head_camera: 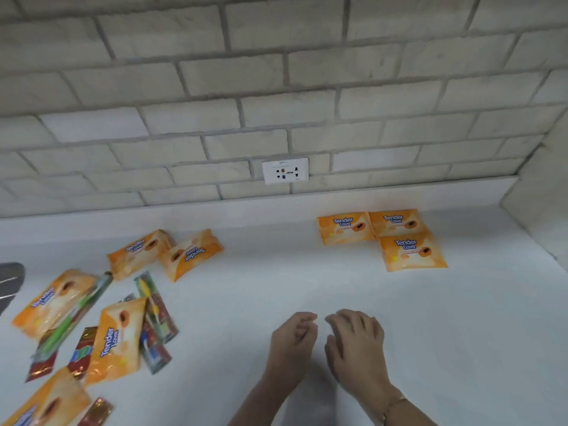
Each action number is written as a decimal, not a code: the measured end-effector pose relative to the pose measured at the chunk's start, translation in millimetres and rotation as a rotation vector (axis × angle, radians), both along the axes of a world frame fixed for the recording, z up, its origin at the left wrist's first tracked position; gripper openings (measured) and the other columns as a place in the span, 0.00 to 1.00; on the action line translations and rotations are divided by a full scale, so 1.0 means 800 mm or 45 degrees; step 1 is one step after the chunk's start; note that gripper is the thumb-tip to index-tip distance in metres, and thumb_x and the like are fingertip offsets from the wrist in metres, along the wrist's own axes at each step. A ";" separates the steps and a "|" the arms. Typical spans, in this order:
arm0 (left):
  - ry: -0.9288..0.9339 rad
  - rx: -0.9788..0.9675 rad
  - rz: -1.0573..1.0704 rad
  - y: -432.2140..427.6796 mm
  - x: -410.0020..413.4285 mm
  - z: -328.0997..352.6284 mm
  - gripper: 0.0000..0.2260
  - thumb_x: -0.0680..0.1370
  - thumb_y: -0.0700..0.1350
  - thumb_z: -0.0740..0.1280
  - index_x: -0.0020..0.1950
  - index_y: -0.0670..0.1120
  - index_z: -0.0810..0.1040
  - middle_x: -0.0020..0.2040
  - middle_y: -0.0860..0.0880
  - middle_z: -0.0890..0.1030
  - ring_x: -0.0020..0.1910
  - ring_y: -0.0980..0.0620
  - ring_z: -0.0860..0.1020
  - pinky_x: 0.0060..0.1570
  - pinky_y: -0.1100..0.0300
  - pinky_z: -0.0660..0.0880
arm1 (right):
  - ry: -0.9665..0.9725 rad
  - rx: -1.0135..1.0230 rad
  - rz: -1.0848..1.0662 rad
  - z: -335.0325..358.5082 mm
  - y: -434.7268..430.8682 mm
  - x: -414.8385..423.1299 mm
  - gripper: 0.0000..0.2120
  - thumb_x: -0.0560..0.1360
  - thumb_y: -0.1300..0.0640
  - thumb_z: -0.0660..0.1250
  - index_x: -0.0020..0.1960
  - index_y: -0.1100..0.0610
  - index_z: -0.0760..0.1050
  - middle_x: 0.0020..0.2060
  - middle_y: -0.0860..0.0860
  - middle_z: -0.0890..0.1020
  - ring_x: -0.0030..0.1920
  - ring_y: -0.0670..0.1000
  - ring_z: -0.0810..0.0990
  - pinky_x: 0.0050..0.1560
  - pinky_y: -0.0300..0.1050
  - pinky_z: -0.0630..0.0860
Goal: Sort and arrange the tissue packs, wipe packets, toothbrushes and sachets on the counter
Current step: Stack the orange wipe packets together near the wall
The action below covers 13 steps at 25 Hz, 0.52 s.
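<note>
Three orange wipe packets (384, 235) lie grouped at the back right of the white counter (276, 272), near the wall. On the left sits a loose heap: several orange packets (166, 253), a green toothbrush in its pack (76, 312), a yellow toothbrush pack (150, 296) and red sachets (81, 352). My left hand (293, 342) and my right hand (356, 342) hover side by side over the bare counter at the front middle. Both have loosely curled fingers and hold nothing.
A tiled wall runs along the back with a white socket plate (285, 170). A side wall (541, 186) closes the counter on the right. A grey object (9, 281) shows at the left edge.
</note>
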<state>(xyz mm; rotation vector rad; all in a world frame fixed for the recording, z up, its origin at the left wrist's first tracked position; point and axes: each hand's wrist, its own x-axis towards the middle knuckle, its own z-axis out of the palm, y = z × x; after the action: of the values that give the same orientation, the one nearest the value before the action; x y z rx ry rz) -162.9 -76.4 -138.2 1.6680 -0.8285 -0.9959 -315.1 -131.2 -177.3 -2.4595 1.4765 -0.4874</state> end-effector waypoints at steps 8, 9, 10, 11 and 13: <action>-0.233 -0.002 0.239 0.140 0.148 0.018 0.07 0.80 0.43 0.69 0.52 0.54 0.83 0.39 0.58 0.84 0.38 0.61 0.80 0.39 0.66 0.76 | -0.166 0.094 0.335 0.031 0.081 0.133 0.15 0.74 0.52 0.66 0.60 0.43 0.77 0.57 0.40 0.77 0.62 0.48 0.73 0.64 0.48 0.69; -0.295 -0.002 0.294 0.161 0.169 0.017 0.08 0.80 0.42 0.69 0.51 0.55 0.84 0.41 0.58 0.85 0.42 0.59 0.82 0.41 0.66 0.77 | -0.188 0.099 0.374 0.035 0.091 0.152 0.15 0.74 0.52 0.66 0.60 0.44 0.77 0.57 0.40 0.77 0.62 0.48 0.73 0.62 0.48 0.70; -0.360 -0.003 0.345 0.179 0.189 0.017 0.09 0.79 0.41 0.70 0.51 0.55 0.84 0.43 0.58 0.85 0.44 0.58 0.82 0.43 0.65 0.78 | -0.207 0.098 0.415 0.038 0.100 0.169 0.15 0.74 0.51 0.65 0.60 0.44 0.77 0.57 0.40 0.78 0.61 0.48 0.73 0.60 0.47 0.72; -0.432 -0.002 0.390 0.196 0.208 0.016 0.09 0.79 0.39 0.70 0.50 0.55 0.84 0.44 0.59 0.85 0.45 0.58 0.82 0.44 0.64 0.79 | -0.212 0.108 0.457 0.040 0.109 0.188 0.15 0.74 0.50 0.64 0.60 0.45 0.78 0.57 0.41 0.78 0.61 0.48 0.74 0.59 0.47 0.73; -0.603 0.003 0.475 0.219 0.244 0.019 0.09 0.77 0.38 0.71 0.49 0.52 0.83 0.46 0.59 0.84 0.46 0.56 0.82 0.44 0.61 0.78 | -0.189 0.152 0.541 0.044 0.124 0.225 0.17 0.75 0.48 0.60 0.62 0.46 0.77 0.58 0.42 0.78 0.62 0.49 0.74 0.59 0.48 0.73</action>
<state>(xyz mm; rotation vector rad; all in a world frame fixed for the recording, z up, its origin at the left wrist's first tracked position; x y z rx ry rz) 32.1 98.9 -123.2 2.0030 -0.7715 -0.3478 -134.9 -31.7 -142.0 -2.4812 0.8647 -0.4647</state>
